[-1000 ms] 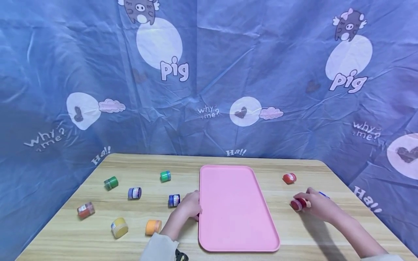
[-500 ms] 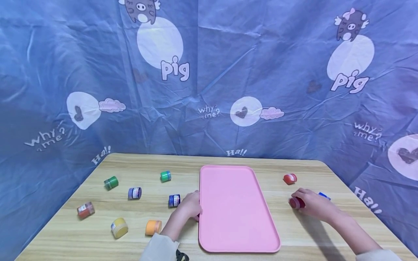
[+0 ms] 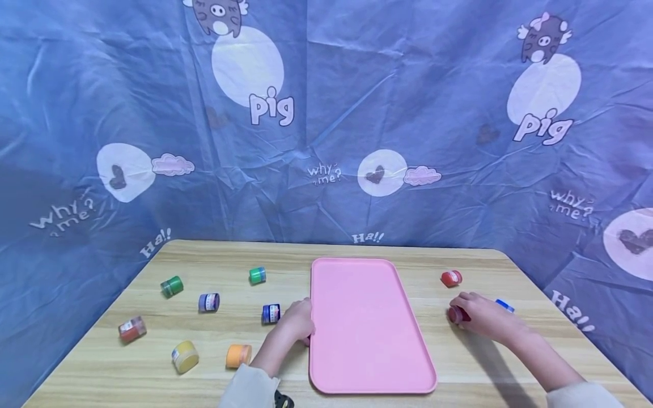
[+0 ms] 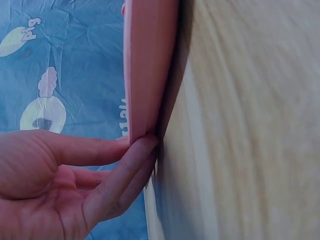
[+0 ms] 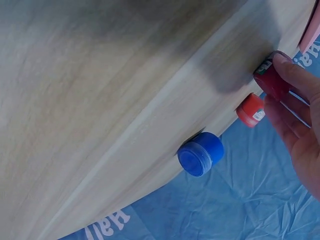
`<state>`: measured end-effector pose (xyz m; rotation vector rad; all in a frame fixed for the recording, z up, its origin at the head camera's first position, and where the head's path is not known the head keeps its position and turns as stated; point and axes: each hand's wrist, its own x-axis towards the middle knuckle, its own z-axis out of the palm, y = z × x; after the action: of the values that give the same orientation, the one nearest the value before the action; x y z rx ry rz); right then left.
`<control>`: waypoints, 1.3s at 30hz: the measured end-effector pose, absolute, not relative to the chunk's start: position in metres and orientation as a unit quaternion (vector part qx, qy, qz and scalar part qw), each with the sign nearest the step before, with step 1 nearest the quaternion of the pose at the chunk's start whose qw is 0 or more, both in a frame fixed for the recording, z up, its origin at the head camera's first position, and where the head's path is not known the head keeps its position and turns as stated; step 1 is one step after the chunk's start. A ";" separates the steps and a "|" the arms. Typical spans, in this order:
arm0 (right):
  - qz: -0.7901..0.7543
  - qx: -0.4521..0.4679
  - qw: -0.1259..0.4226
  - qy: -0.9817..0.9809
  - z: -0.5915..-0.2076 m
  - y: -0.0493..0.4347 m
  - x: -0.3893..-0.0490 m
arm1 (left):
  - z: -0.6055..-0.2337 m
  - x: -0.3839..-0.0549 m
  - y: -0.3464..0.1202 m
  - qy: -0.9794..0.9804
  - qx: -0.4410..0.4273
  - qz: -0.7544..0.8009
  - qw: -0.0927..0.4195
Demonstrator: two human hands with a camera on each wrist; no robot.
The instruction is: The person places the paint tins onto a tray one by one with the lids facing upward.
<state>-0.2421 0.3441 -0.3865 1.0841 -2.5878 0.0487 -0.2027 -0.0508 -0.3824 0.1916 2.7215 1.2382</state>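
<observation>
My left hand (image 3: 297,322) is at the left edge of the pink tray (image 3: 367,328). In the left wrist view its thumb lies at the rim and its fingers come up against the tray's (image 4: 150,65) outer side near the table, pinching the edge. To the right of the tray, my right hand (image 3: 482,314) holds a small dark red paint jar (image 3: 457,314). Thumb and fingers close round the dark red jar (image 5: 271,77) in the right wrist view, low over the wood. A bright red jar (image 3: 451,278) lies just beyond, and a blue jar (image 5: 200,154) is near that hand.
Several paint jars lie scattered left of the tray: an orange jar (image 3: 238,356), a yellow jar (image 3: 185,356), a dark blue jar (image 3: 271,313), a purple jar (image 3: 208,302) and others. A blue printed cloth (image 3: 326,209) hangs behind the wooden table (image 3: 127,374).
My right hand has shifted slightly left with the dark red jar, leaving more of the blue jar showing behind it. The left hand stays at the tray edge.
</observation>
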 end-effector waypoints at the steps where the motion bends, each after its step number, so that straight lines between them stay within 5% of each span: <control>1: 0.016 0.378 0.163 -0.911 -0.386 0.343 -0.242 | -0.383 -0.203 -0.051 0.907 0.063 0.410 0.072; 13: 0.019 0.362 0.146 -0.920 -0.384 0.340 -0.246 | -0.384 -0.203 -0.049 0.900 0.056 0.423 0.082; 23: 0.060 0.426 0.195 -0.881 -0.374 0.327 -0.258 | -0.383 -0.203 -0.049 0.900 0.057 0.424 0.080; 39: 0.084 0.385 0.161 -0.905 -0.353 0.286 -0.268 | -0.383 -0.204 -0.051 0.905 0.057 0.415 0.079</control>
<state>-0.2681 0.2863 -0.3528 1.0980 -2.5846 0.2389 -0.2036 -0.0510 -0.3826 0.1705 2.7081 1.2410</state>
